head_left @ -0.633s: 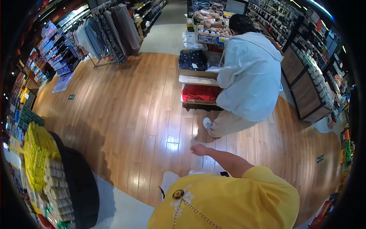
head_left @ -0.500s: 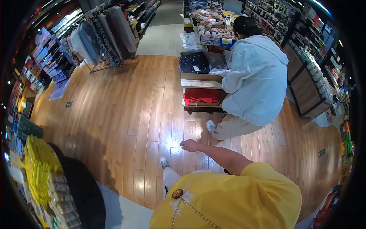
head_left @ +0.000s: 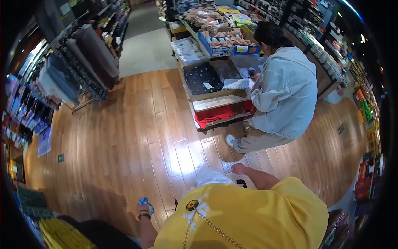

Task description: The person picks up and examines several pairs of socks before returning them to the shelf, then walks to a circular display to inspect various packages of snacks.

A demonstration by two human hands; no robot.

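Note:
My right hand (head_left: 239, 168) hangs low in front of my yellow shirt (head_left: 248, 216), fingers loosely bent, with nothing in it. It is nearest to the white shoe (head_left: 230, 141) of a person in a pale jacket (head_left: 286, 95) who crouches at a low display stand (head_left: 215, 101). My left hand (head_left: 145, 205) shows at the lower left with a band on its wrist. It is closed around a small blue and white thing (head_left: 144, 201), too small to identify.
The stand holds folded red cloth (head_left: 215, 113), a dark spotted cloth (head_left: 203, 78) and an open notebook (head_left: 236, 84). A clothes rack (head_left: 78, 62) stands at the left and yellow packs (head_left: 62, 234) at the lower left. Shelves line the right side. The floor (head_left: 137, 137) is wood.
The view has swung so the stand and the crouching person sit further right. My right hand has drawn back toward my body. My left hand has come into view.

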